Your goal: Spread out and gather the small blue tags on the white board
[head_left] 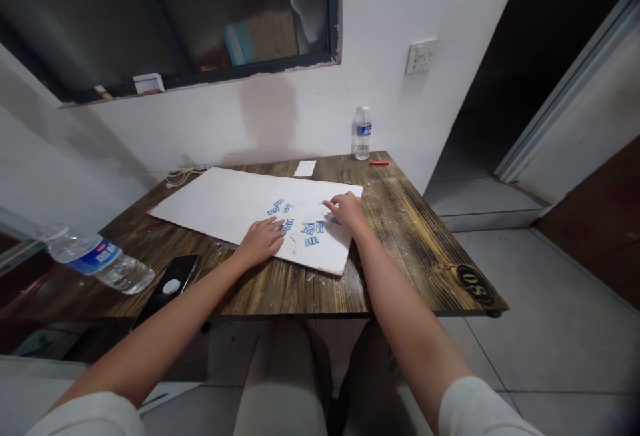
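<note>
A large white board (240, 199) lies on the wooden table, its near right corner pointing toward me. Small blue-outlined pieces or marks (311, 241) are scattered over its right half, along with a few thin dark lines. My left hand (261, 241) rests flat near the board's front edge, fingers stretched out beside some of the blue shapes. At the right end, my right hand (346, 211) touches the board with bent fingers and its thumb reaching left, apart from them. It partly covers more blue shapes, and I see nothing held in it.
A water bottle (103, 259) lies tilted at the left, next to a black phone (173, 279). Another bottle (363, 133) stands at the back beside a red pen (379, 163). White paper (305, 168) and a pale cable (183, 175) lie behind the board. A wall rises behind the table (415, 243).
</note>
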`<state>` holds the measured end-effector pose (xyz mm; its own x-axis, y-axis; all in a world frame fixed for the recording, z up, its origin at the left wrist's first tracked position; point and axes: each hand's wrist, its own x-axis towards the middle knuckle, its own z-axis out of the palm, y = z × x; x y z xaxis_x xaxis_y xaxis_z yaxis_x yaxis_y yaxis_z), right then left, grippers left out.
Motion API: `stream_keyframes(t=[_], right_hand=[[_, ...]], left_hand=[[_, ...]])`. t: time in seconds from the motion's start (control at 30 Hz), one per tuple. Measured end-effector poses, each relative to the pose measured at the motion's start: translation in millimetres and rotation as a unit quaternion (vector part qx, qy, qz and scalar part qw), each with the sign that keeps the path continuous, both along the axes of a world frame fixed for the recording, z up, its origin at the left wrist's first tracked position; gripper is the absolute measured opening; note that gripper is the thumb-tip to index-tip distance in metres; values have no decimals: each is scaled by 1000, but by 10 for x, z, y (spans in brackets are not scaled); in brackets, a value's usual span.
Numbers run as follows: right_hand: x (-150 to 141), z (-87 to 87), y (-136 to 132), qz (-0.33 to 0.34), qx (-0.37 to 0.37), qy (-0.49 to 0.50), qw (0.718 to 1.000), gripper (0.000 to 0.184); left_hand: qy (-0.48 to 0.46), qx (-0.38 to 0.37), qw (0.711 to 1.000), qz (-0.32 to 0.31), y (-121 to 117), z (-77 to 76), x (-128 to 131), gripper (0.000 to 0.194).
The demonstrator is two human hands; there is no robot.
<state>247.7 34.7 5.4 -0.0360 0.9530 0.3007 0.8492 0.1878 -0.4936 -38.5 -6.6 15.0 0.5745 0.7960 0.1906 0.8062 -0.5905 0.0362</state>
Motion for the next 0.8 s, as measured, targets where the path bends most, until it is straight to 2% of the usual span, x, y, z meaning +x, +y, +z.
stream_keyframes(t=[0.2,0.33,0.5,0.6,0.8], right_hand=[[-2,-1,11,3,2,-6,1000,41],[7,-31,30,13,8,-2,1000,37],[10,-63,33,101,10,15,995,18],[-10,-65,5,146,-6,9,989,12],[-28,-43,-62,148,-63,-28,987,38]], left_hand=[[-23,13,1000,14,-163,-26,-27,30],[-41,19,999,15,-155,-12,12,29],[-31,-8,998,-47,-99,-18,144,34],[-5,-20,998,-52,-125,-46,196,36],[48,-29,998,-2,-219,-75,252,44]])
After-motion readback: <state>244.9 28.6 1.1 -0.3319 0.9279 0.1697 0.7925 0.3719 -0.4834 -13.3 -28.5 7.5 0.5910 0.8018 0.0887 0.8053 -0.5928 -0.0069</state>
